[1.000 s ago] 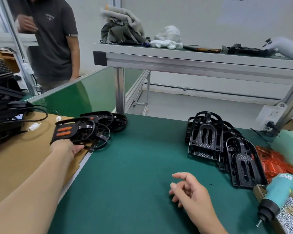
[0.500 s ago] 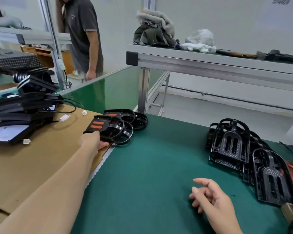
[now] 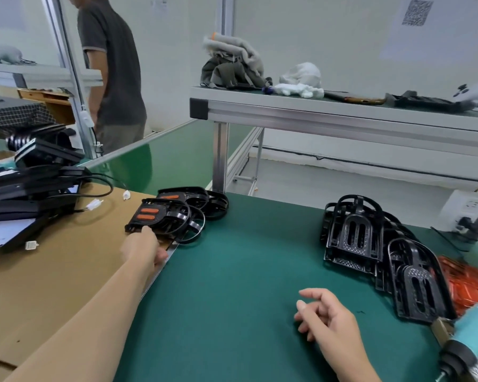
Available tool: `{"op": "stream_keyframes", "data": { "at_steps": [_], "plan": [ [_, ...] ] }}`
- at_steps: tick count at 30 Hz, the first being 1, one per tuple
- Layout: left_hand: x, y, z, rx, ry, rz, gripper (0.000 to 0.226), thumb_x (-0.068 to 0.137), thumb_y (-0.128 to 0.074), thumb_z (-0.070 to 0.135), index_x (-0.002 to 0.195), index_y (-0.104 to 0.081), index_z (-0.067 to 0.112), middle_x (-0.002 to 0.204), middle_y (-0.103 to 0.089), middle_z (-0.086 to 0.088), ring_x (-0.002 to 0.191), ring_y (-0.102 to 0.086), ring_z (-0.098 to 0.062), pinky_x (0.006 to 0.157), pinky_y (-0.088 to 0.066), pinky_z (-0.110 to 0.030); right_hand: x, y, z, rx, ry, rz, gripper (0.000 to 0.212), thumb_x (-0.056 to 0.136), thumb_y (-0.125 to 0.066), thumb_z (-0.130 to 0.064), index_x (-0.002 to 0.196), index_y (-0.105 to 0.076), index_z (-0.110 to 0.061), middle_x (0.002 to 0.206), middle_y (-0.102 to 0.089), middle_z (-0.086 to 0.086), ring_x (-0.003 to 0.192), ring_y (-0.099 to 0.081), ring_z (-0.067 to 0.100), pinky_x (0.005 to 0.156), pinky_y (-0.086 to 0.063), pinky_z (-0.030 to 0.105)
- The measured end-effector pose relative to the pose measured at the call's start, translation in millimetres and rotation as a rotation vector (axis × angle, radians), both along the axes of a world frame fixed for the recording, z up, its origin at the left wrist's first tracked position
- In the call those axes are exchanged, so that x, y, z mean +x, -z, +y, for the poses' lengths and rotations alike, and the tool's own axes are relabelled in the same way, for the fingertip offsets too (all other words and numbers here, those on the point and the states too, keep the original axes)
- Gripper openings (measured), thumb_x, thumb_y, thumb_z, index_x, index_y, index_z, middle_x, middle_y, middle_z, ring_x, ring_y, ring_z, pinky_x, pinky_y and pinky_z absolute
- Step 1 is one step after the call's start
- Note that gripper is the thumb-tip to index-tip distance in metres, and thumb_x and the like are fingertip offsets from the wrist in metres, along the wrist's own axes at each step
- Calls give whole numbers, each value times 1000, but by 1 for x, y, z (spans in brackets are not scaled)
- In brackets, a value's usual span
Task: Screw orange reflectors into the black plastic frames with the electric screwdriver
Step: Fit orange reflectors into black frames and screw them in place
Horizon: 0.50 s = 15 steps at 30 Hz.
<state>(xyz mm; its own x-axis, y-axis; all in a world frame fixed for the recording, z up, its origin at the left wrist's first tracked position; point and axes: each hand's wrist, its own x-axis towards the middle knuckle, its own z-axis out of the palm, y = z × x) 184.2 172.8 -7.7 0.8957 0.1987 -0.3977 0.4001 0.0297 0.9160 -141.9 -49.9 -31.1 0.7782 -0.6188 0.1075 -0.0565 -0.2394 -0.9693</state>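
The left hand has drawn back from the fitted frame; it barely touches the near edge.

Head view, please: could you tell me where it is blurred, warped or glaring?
In the head view, the orange reflectors and the electric screwdriver at the right edge are smeared; the aluminium post at left leans from the wide lens; the glossy green surface mirrors the standing person; light is soft, shadows faint.
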Motion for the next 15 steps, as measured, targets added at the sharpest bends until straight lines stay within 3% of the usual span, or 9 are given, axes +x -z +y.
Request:
{"op": "stream_keyframes", "data": {
  "at_steps": [3,7,11,15],
  "plan": [
    [-33,4,-17,104,27,-104,44,96,-39,34,76,-62,1,53,-62,-11,49,-54,-25,57,-44,-31,-1,-4,3,1,-2,4,12,92,-70,-11,101,-67,-19,72,-70,11,59,-64,18,53,-50,26],
    [-91,8,-57,120,187,-178,39,96,-44,32,77,-62,4,51,-61,-8,48,-53,-23,53,-39,-31,-2,-9,6,9,16,20,11,93,-70,-13,101,-66,-20,73,-70,10,59,-65,16,56,-50,27],
    [-157,15,-100,172,454,-270,38,98,-46,30,74,-60,4,49,-63,-7,40,-55,-19,50,-40,-28,-3,-12,7,3,34,28,11,93,-69,-16,101,-65,-22,74,-70,10,59,-66,17,59,-53,30],
    [-214,17,-127,269,694,-401,36,98,-47,29,74,-56,5,54,-64,-7,44,-58,-20,51,-48,-33,-5,-13,8,-71,82,38,13,94,-65,-12,102,-63,-22,75,-70,10,66,-67,25,71,-57,41]
  ]
}}
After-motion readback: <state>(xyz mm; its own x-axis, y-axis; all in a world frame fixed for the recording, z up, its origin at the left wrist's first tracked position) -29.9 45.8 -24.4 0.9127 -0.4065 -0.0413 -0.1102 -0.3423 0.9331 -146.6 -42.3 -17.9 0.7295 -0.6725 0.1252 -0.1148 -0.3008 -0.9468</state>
